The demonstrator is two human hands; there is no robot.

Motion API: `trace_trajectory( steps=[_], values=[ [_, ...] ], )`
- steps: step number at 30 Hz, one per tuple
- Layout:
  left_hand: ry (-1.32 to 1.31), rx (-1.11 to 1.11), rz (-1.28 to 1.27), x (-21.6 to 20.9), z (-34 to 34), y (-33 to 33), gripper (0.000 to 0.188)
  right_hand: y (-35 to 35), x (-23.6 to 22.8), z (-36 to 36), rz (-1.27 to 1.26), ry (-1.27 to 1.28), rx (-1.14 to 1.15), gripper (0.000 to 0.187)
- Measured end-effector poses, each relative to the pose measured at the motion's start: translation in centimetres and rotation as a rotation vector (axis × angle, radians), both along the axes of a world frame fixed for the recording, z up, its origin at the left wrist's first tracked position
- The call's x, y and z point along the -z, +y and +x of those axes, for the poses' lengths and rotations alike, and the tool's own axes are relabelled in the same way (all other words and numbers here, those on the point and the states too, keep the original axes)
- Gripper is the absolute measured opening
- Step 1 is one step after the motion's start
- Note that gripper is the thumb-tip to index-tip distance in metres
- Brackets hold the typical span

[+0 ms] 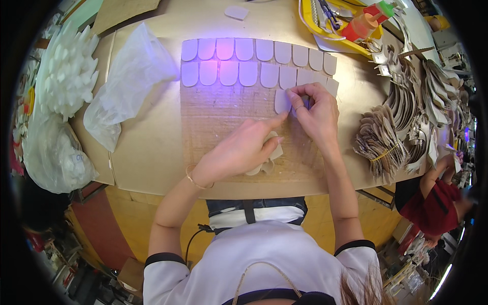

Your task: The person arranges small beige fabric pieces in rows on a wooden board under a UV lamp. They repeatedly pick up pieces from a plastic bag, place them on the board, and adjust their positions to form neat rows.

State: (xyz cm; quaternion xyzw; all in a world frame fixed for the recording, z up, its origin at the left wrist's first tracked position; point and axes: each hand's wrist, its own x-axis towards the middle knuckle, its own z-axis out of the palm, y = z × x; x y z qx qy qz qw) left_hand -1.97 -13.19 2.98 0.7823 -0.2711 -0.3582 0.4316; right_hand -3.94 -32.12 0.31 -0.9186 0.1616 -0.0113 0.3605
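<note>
If the left hand (243, 146) (index extended; cannot tell whether gripping) nudges the pale piece (281, 103) pinched by the right hand (319, 112), it could sit crooked on the cardboard (211, 129).

streaked brown across the cardboard (203, 112); off-white on rounded pieces (264, 50) atop it, violet-tinted toward its left; yellow on the tray (306, 24) beyond it.

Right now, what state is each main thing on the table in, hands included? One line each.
Right hand, pinching a piece
Left hand, index finger extended; any hold unclear
Loose pieces, partly hidden by left hand
Rows, laid out
Board, flat, partly covered
Clear bag, crumpled
Bundle, banded
Tray, holding bottles
</note>
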Motion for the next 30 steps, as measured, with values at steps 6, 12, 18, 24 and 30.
trace_trajectory(
  steps=[6,12,18,24,30],
  values=[
    [0.004,0.02,0.023,0.2,0.3,-0.4,0.056,-0.2,0.0,0.1,-0.024,-0.039,-0.041,0.014],
    [0.006,0.019,0.045,1.1,0.1,-0.4,0.056,0.7,0.5,-0.3,-0.135,-0.119,-0.028,0.012],
    [-0.028,-0.172,-0.177,2.2,-0.4,0.6,0.064,1.2,-0.1,-0.7,-0.291,-0.342,-0.105,0.016],
    [0.207,-0.324,-0.346,0.2,-1.9,3.4,0.074,0.8,-3.5,-2.8,0.845,0.27,-0.309,0.03],
    [-0.036,-0.544,-0.373,0.0,-2.5,4.0,0.048,2.1,-3.8,-3.4,1.013,0.192,-0.29,0.024]
  ],
)
